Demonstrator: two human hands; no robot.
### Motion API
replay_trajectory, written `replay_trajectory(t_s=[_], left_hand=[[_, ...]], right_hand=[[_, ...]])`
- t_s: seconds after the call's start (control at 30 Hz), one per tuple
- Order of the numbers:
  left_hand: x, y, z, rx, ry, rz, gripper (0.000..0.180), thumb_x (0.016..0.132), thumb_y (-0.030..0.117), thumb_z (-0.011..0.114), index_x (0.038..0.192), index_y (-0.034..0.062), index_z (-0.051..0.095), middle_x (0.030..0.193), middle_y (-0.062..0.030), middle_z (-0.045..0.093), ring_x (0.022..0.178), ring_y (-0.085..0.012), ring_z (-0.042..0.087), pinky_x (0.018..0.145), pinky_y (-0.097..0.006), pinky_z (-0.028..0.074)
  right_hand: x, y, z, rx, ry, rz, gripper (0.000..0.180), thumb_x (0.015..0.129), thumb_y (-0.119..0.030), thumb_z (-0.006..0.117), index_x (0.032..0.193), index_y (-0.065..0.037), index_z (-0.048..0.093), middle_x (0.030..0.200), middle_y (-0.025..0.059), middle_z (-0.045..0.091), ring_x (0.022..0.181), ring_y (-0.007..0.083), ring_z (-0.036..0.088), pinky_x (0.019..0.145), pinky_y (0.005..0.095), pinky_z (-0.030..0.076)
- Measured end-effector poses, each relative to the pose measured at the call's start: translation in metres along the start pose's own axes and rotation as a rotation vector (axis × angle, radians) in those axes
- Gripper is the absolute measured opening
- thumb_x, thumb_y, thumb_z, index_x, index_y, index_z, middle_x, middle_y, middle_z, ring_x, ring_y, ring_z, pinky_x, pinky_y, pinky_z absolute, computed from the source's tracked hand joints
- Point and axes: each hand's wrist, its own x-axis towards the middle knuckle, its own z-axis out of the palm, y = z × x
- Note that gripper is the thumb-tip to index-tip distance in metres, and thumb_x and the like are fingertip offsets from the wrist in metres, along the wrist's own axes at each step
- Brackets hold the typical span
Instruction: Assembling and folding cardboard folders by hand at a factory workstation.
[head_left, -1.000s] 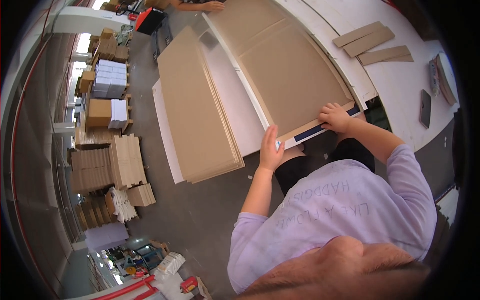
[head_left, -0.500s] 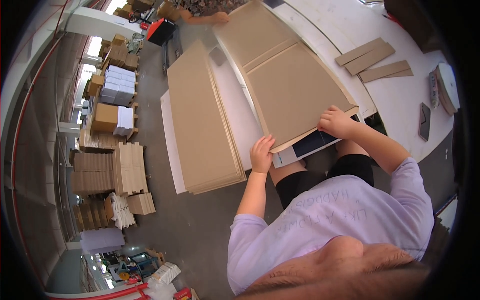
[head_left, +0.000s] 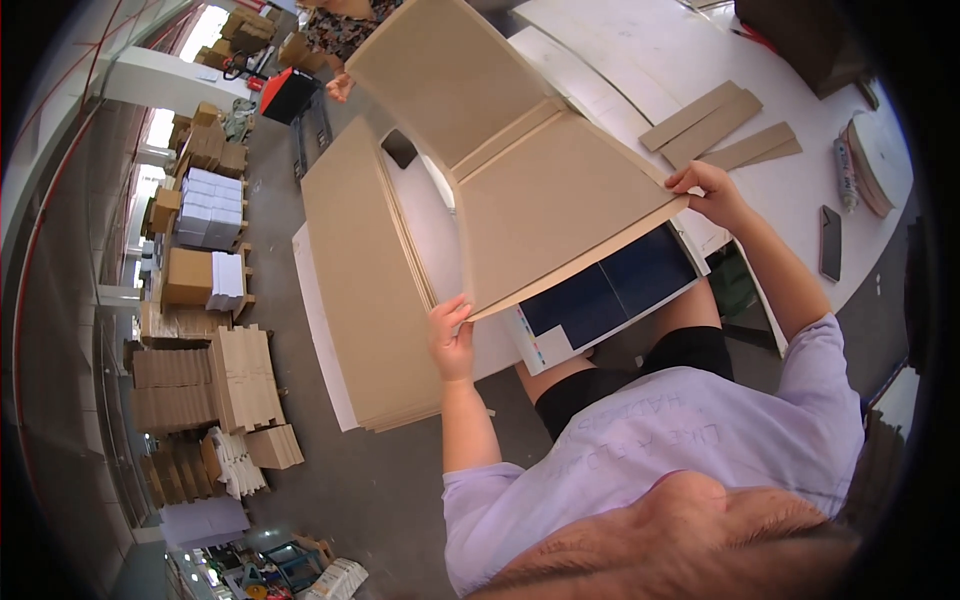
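My left hand [head_left: 452,338] pinches the near left corner of a large brown cardboard panel [head_left: 565,205]. At the near right corner, my right hand [head_left: 712,192] grips the same panel, fingers closed on its edge. Folded margins and a crosswise groove divide the panel into two sections. It is raised and tilted, its far section angled upward. Beneath its near edge lies a printed sheet [head_left: 615,296], dark blue with a white border, on the table close to my lap. What lies under the rest of the panel is hidden.
A stack of brown boards [head_left: 365,290] lies to the left. Cardboard strips [head_left: 705,122], a tape roll [head_left: 880,165], a tube [head_left: 846,172] and a phone [head_left: 830,243] rest on the white table [head_left: 600,60]. A co-worker's hand [head_left: 340,88] shows beyond the panel.
The cardboard panel has risen off the table and shifted left, both my hands moving with it. More of the blue sheet shows. The co-worker's hand has come off the panel's far corner.
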Motion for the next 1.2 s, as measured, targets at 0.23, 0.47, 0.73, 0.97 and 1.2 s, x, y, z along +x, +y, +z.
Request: replay_trajectory(t_s=[0.23, 0.47, 0.73, 0.97, 1.2], left_hand=[[0.015, -0.003, 0.019, -0.426, 0.296, -0.135, 0.016, 0.088, 0.008, 0.068, 0.096, 0.0065, 0.055, 0.104, -0.0112, 0.064, 0.09, -0.0157, 0.063, 0.081, -0.026, 0.052], [0.025, -0.002, 0.023, -0.462, 0.375, -0.132, 0.02, 0.088, 0.007, 0.069, 0.097, 0.0078, 0.052, 0.105, -0.0137, 0.064, 0.092, -0.0169, 0.063, 0.084, -0.03, 0.053], [0.028, -0.02, 0.025, -0.427, 0.452, 0.063, 0.017, 0.088, 0.007, 0.068, 0.096, 0.0069, 0.053, 0.107, -0.0168, 0.063, 0.096, -0.0214, 0.063, 0.086, -0.033, 0.053], [0.047, -0.006, 0.007, 0.081, 0.379, 0.228, 0.008, 0.087, 0.005, 0.068, 0.088, 0.0063, 0.061, 0.101, -0.0154, 0.069, 0.086, -0.0215, 0.067, 0.074, -0.032, 0.055], [0.069, 0.022, 0.017, -0.887, 0.356, -0.293, 0.005, 0.094, 0.007, 0.058, 0.097, 0.0086, 0.054, 0.085, -0.0068, 0.064, 0.077, -0.0156, 0.063, 0.069, -0.028, 0.054]], right_hand=[[0.014, 0.015, 0.014, 0.362, 0.24, 0.02, 0.019, 0.08, 0.015, 0.061, 0.089, -0.002, 0.058, 0.106, 0.0087, 0.059, 0.1, 0.0178, 0.059, 0.086, 0.0289, 0.051], [0.02, 0.018, 0.024, 0.488, 0.421, -0.034, 0.023, 0.082, 0.017, 0.057, 0.094, -0.003, 0.056, 0.107, 0.0094, 0.057, 0.103, 0.0176, 0.058, 0.09, 0.0286, 0.048], [0.031, 0.009, 0.011, 0.082, 0.35, -0.087, 0.018, 0.08, 0.015, 0.058, 0.089, -0.001, 0.057, 0.105, 0.0134, 0.063, 0.096, 0.0207, 0.062, 0.082, 0.029, 0.051], [0.025, 0.033, -0.028, 0.082, 0.142, -0.015, 0.015, 0.081, 0.014, 0.055, 0.087, 0.0, 0.053, 0.106, 0.013, 0.06, 0.102, 0.0215, 0.058, 0.088, 0.0287, 0.046], [0.049, 0.059, -0.016, 0.276, 0.282, 0.206, 0.01, 0.095, -0.01, 0.057, 0.102, -0.004, 0.061, 0.108, 0.0031, 0.058, 0.106, 0.0109, 0.051, 0.1, 0.0279, 0.035]])
